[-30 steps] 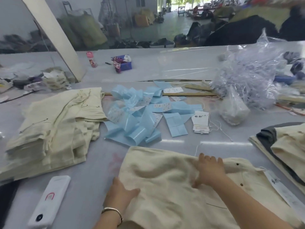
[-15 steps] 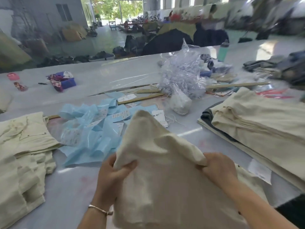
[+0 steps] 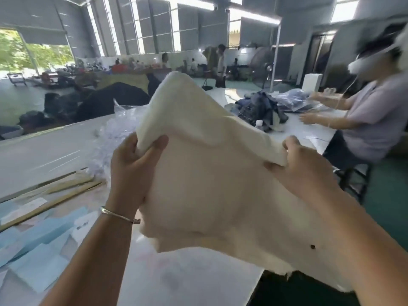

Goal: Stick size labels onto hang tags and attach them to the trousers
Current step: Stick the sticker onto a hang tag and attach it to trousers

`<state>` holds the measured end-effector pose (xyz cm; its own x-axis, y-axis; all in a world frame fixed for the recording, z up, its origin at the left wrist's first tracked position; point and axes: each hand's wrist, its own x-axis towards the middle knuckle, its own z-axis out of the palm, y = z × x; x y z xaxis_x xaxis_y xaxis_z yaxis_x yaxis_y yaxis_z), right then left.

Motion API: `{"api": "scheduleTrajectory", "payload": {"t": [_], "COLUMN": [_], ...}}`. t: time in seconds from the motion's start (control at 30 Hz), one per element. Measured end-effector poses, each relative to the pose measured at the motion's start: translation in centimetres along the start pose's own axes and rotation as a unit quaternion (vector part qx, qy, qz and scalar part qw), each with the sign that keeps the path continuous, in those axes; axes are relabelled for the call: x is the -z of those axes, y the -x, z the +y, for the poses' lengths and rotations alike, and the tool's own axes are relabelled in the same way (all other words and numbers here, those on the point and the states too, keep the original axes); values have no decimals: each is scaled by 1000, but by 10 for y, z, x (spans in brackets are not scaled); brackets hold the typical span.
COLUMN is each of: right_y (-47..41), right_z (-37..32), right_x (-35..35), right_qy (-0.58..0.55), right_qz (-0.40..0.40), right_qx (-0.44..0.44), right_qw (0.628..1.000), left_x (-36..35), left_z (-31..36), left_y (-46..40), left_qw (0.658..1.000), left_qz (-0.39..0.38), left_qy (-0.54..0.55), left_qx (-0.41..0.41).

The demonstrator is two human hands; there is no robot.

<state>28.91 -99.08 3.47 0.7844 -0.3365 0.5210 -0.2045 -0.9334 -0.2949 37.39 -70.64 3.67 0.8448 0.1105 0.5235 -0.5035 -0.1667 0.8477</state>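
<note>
A pair of cream trousers hangs in the air above the white table, filling the middle of the view. My left hand grips its upper left fold, thumb over the cloth. My right hand grips the upper right edge. A dark button shows on the lower right of the cloth. Blue label backing sheets and white tags lie on the table at the lower left. No hang tag is visible on the lifted trousers.
Wooden sticks and a heap of clear plastic bags lie behind my left hand. A person in a pale shirt works at the right beside dark denim clothes. The table's right edge drops to a green floor.
Both hands picked the cream trousers off the table and raised them high. My view swung up and to the right, bringing the hall and the person at the right into sight.
</note>
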Motion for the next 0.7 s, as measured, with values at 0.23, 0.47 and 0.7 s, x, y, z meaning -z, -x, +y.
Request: {"api": "scheduleTrajectory", "payload": {"t": [0.23,0.47,0.7], "right_y": [-157,-208,-134], "right_z": [82,133,152], "right_x": [61,-70,-187], "right_qy": [51,120,55], "right_qz": [46,-186,-404], "right_qx": [33,56,131], "right_qw": [997,974,904], "left_x": [-106,-185,-231], "left_z": [7,-103,-200], "left_y": [-103,-122,-30], "left_qw": [989,964,871], "left_qz": [67,-62,-342], "left_qy": [-111,-247,-333], "left_qx": [-76,74,116]}}
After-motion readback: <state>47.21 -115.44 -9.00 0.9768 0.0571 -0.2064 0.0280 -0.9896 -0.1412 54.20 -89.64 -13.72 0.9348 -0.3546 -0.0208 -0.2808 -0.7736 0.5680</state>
